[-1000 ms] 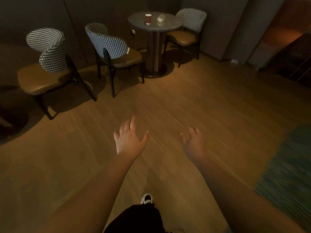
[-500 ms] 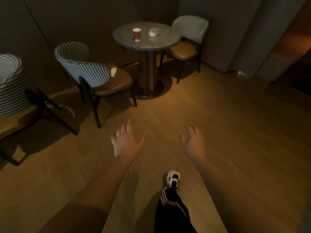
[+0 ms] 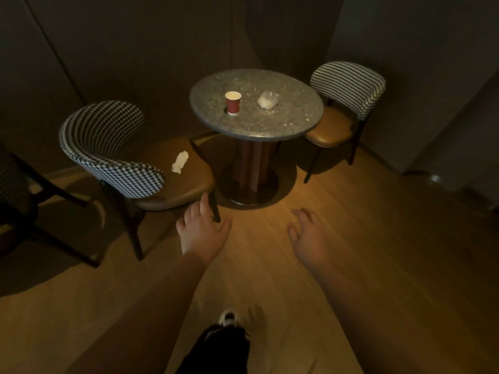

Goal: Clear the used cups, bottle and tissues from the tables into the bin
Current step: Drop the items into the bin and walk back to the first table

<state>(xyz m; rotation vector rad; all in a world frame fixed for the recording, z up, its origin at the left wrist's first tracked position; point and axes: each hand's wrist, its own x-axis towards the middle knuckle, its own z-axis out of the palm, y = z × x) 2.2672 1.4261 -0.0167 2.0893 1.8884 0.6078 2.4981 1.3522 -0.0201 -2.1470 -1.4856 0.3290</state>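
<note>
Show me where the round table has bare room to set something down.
On the table, the near rim in front of the cup and the wad of tissue is bare, as are the far half behind them and the right edge by the right chair. The only tight spot is the gap between cup and tissue.

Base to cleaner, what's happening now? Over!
Left hand and right hand open, empty. Red cup and crumpled tissue on round table. Nothing blocking.

Single head-worn wide-angle view, looking forward and down from standing height at the wooden floor [image 3: 351, 252], round counter [image 3: 256, 125] a few steps ahead, both forearms reaching into frame from below.
</note>
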